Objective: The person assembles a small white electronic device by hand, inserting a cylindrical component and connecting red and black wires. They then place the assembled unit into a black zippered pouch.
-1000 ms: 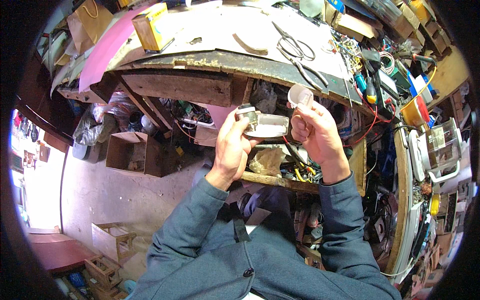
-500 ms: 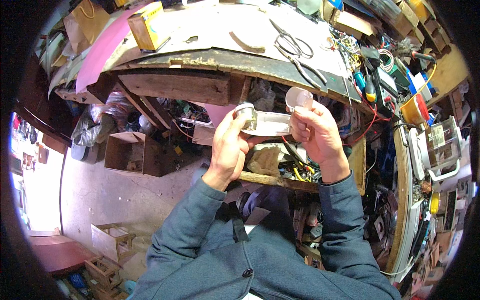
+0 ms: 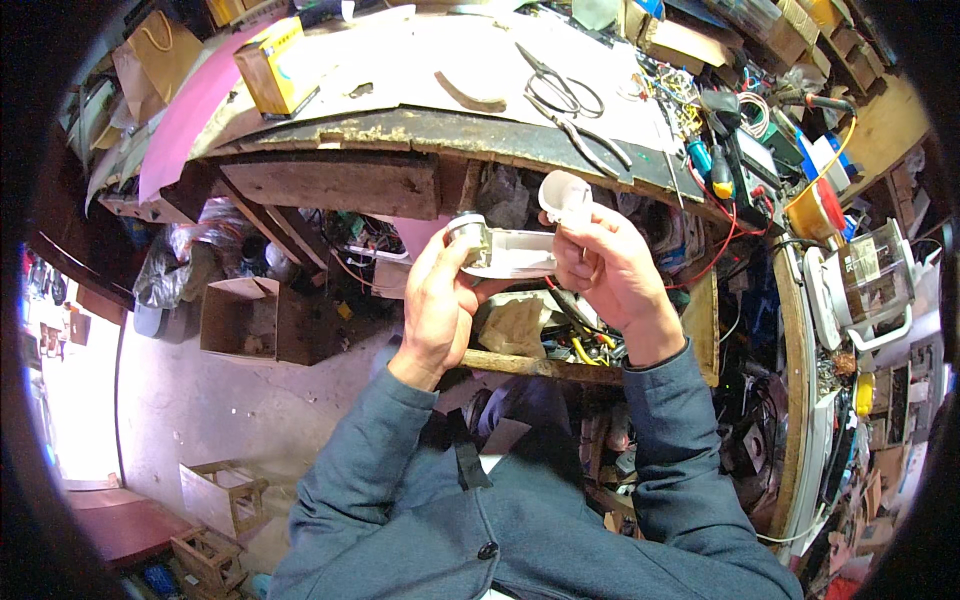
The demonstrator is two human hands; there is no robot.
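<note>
Head view: w/ L hand (image 3: 437, 315) we grip white casing (image 3: 515, 259) by round end, prob. to steady it; w/ R hand (image 3: 615, 270) pinch round cap (image 3: 563, 192) by edge, prob. leaving face uncovered. Casing betw. hands; pliers (image 3: 569, 126) beyond R hand, maybe for easy reach.

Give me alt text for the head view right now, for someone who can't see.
A person's left hand holds a pale, elongated object while the right hand pinches a small round whitish piece near it, in front of a cluttered workbench. Scissors and pliers lie on top; a wooden-edged drawer of clutter sits below.
</note>
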